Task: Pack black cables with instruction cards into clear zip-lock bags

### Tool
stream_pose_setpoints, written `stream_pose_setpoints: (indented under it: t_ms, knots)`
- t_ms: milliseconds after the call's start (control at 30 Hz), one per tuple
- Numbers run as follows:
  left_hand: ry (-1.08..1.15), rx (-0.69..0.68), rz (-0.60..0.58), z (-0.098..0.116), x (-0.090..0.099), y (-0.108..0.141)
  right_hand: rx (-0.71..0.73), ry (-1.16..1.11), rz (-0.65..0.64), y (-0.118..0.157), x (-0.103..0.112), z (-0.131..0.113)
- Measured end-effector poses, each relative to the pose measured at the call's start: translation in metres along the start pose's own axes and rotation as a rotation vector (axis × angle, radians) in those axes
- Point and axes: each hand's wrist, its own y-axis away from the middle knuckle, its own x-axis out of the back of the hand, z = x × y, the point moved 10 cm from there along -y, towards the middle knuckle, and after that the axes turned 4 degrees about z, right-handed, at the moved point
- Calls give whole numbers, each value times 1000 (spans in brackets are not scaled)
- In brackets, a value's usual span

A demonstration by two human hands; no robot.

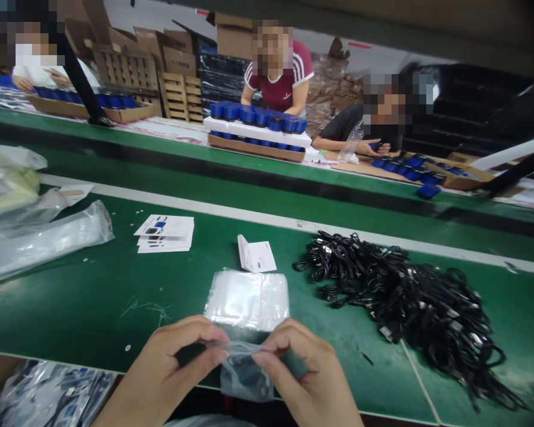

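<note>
Between my two hands is a small clear plastic bag (247, 376), held by its top edge over the table's front edge. My left hand (169, 367) pinches the bag's left corner between thumb and fingers. The right corner is pinched by my right hand (305, 367). Just beyond my fingers lies a stack of flat clear bags (249, 299). Behind that stack sits a folded white leaflet (258, 255). A pile of printed cards (167, 234) is farther left. Bundled black cables (409, 296) form a large heap to the right.
Large plastic bags (48, 243) lie at the left. A box of packed pouches (48, 394) is at the lower left. Across the green table (196, 190), three people work near trays of blue items (258, 117). Dark posts (78, 77) rise from the far ledge.
</note>
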Motion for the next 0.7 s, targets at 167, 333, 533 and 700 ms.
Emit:
stream_pose_setpoints:
  t_ms: [167, 333, 533, 700]
  knots:
    - [-96, -13, -87, -1, -11, 2, -31, 1, -19, 2, -1, 8]
    - [-162, 3, -143, -8, -18, 4, -16, -2, 22, 3, 4, 11]
    - [-252, -108, -32, 1, -12, 5, 5, 11, 69, 3, 6, 9]
    - [-189, -220, 42, 16, -7, 8, 29, 14, 160, 2, 13, 6]
